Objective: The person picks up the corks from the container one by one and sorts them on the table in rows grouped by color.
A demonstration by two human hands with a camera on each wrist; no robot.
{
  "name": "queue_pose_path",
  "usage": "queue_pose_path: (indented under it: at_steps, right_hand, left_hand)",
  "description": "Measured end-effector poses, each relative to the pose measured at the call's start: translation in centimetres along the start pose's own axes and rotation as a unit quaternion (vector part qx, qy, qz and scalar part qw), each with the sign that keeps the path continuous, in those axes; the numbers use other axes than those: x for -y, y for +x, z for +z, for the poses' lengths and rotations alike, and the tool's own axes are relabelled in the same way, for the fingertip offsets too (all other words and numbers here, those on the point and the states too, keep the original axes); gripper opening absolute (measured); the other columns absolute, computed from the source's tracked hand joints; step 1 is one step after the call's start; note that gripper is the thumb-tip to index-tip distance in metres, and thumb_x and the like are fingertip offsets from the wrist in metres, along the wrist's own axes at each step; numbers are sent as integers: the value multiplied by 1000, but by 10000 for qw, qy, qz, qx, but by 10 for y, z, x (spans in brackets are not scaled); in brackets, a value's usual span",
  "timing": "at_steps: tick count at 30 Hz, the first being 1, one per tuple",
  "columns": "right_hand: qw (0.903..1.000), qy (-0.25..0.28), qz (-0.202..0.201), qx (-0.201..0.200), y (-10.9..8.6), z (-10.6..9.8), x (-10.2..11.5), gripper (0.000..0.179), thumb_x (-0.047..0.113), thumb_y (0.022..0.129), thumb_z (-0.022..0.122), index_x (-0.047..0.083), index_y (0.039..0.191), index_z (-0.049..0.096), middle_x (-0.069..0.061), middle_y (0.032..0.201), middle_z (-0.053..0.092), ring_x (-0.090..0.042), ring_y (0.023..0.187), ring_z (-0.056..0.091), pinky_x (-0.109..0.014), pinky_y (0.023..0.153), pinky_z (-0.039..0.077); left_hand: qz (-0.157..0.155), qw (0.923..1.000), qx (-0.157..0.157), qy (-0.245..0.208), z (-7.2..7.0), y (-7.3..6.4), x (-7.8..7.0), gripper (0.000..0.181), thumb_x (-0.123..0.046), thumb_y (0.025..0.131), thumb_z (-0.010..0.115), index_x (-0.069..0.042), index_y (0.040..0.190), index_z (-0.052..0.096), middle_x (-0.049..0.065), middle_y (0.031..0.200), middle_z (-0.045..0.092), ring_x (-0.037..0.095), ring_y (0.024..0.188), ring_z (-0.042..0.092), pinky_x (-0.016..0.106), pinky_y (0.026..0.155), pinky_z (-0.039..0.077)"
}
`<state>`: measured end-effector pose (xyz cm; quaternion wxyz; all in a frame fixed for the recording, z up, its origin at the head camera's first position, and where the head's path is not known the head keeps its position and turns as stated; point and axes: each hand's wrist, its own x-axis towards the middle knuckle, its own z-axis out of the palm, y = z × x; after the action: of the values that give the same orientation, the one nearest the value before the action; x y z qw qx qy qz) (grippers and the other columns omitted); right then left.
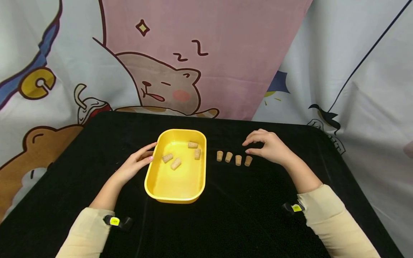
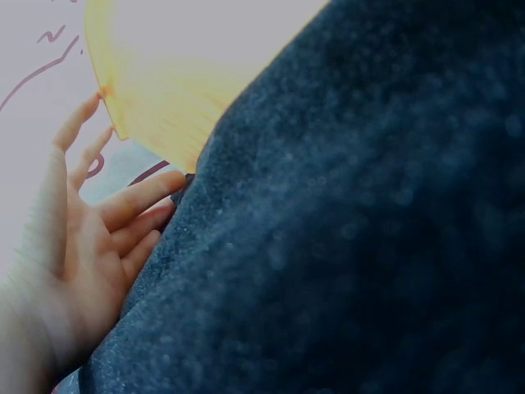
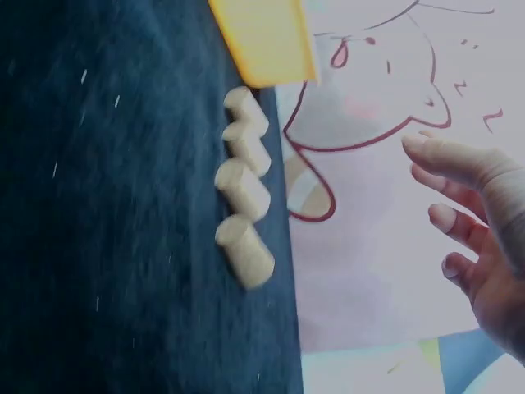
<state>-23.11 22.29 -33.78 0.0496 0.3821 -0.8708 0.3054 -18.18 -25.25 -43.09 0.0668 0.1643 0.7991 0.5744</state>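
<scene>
Fingertips of my left hand (image 1: 137,162) touch the left side of a yellow tray (image 1: 151,186), with the fingers fairly straight. In the left wrist view those fingers (image 2: 131,201) spread along the edge of the yellow tray (image 2: 156,135). Several cork stoppers, one of them a cork (image 1: 175,164), lie scattered in the tray. To the right of the tray, several more stand in a row, ending with a cork (image 1: 248,161). My right hand (image 1: 269,145) hovers just behind and right of that end cork (image 3: 245,253), thumb and fingers apart and holding nothing.
A black cloth (image 1: 232,218) covers the table under the tray and corks. Behind it hangs a printed curtain (image 1: 238,53) with cartoon animals. Small black cameras sit at both wrists by the cream sleeves (image 1: 326,208).
</scene>
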Motion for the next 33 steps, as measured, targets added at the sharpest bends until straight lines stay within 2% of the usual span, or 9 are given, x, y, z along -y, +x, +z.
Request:
queue_pose_path:
  at_steps: [6, 17, 22, 26, 28, 33]
  right_hand:
    - [9992, 18, -246, -327, 7, 11, 19, 22, 8, 76, 81, 17, 95, 74, 7, 100, 65, -12, 97, 53, -34, 75, 46]
    - [9980, 284, 34, -558, 21, 40, 56, 19, 12, 76, 82, 19, 92, 73, 11, 95, 64, -11, 91, 51, -33, 72, 46]
    - [9966, 484, -31, -660, 29, 56, 68, 18, 15, 76, 82, 17, 92, 73, 11, 94, 64, -10, 88, 50, -32, 67, 48]
    - [9953, 542, -87, -797, 36, 71, 79, 19, 16, 76, 82, 12, 93, 74, 8, 94, 66, -14, 88, 52, -36, 71, 47]
    - [9945, 606, -31, -859, 40, 79, 85, 20, 15, 76, 83, 10, 93, 74, 6, 94, 66, -18, 88, 53, -40, 72, 47]
    - [9949, 445, 384, -816, 49, 96, 100, 21, 20, 76, 83, 12, 94, 74, 7, 91, 64, -22, 89, 53, -38, 77, 43]
  left_hand:
    - [9, 10000, 14, 4, 0, 0, -1, 54, -26, 101, 49, -15, 151, 30, 22, 142, 42, 39, 124, 46, 58, 98, 37]
    - [94, 9999, -8, 33, 1, 1, 1, 53, -23, 102, 48, -14, 151, 31, 22, 142, 42, 39, 124, 47, 57, 98, 37]
    - [120, 9999, -20, 41, 1, -1, 1, 52, -22, 102, 47, -13, 150, 30, 23, 142, 42, 40, 124, 47, 56, 98, 38]
    - [88, 9999, -22, 48, 0, -2, 0, 53, -23, 102, 48, -13, 151, 30, 23, 142, 42, 40, 124, 47, 57, 98, 37]
    - [70, 10000, -9, 46, 0, -1, 0, 53, -24, 102, 48, -14, 151, 30, 22, 142, 42, 40, 124, 46, 57, 98, 37]
    - [26, 10000, 18, 25, -1, 0, 1, 53, -25, 102, 48, -15, 151, 30, 22, 143, 42, 40, 124, 46, 57, 98, 37]
